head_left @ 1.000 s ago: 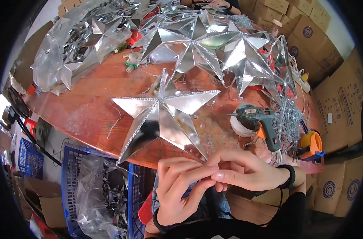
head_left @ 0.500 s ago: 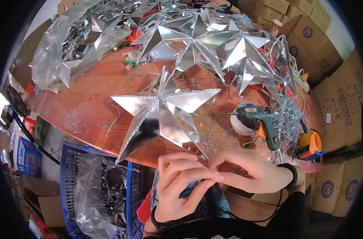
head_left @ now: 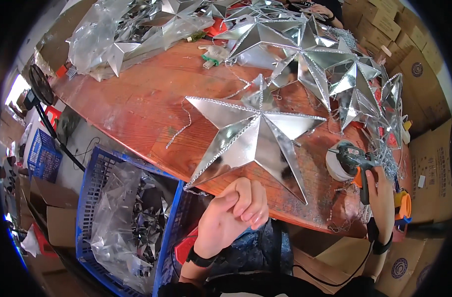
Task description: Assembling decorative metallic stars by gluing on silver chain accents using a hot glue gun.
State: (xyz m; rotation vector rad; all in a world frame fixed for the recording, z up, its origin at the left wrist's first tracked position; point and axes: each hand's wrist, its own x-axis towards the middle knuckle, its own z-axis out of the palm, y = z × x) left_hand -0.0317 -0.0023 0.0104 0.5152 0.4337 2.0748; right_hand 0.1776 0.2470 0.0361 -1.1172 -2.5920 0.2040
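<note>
A large silver five-pointed star (head_left: 255,136) with beaded edges lies on the red-brown wooden table (head_left: 136,109). My left hand (head_left: 233,213) is curled shut just below the star's lower-left point. A thin bead strand (head_left: 198,190) runs from that point toward my thumb, but I cannot see whether it is pinched. My right hand (head_left: 379,185) grips the handle of a green and orange glue gun (head_left: 354,158). The gun rests on a white tape roll (head_left: 335,166) at the table's right end.
More silver stars (head_left: 310,54) are heaped at the back, and some are bagged in clear plastic (head_left: 117,34) at the far left. A blue crate (head_left: 94,198) with bagged silver pieces stands below the table edge. Cardboard boxes (head_left: 424,64) line the right. Another person's hand (head_left: 317,10) shows at the top.
My hands were joined at the star's lower point. My right hand has moved right and taken the glue gun, while my left stays curled near the star. The view has shifted closer.
</note>
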